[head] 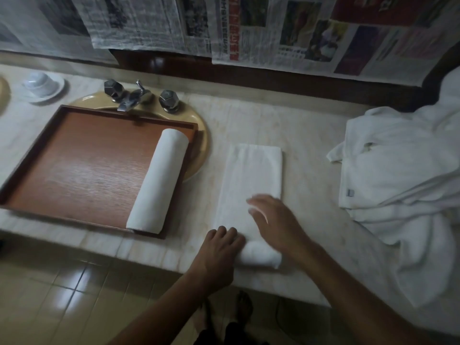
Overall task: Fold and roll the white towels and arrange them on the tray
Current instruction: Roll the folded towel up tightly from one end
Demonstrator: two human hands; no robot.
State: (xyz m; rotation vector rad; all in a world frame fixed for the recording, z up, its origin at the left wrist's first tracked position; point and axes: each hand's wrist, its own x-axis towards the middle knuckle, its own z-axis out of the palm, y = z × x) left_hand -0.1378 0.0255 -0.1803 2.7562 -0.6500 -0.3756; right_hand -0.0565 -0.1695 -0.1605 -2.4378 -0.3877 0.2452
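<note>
Two hands rest on the folded towel (251, 170): left hand (219, 247) curled round its rolled end, right hand (273, 220) flat.

Left hand (219, 247) has its grip on the rolled near end of the folded towel (251, 175), fingers curled over the roll's left side, right at the counter (311, 150) edge. Right hand (276, 220), blurred, fingers straight, sits over the flat towel just beyond the grip. Out left of the grip, one rolled towel (159, 180) lies along the tray (87, 170)'s right side. Right of the grip, a heap of white towels (398, 183).
</note>
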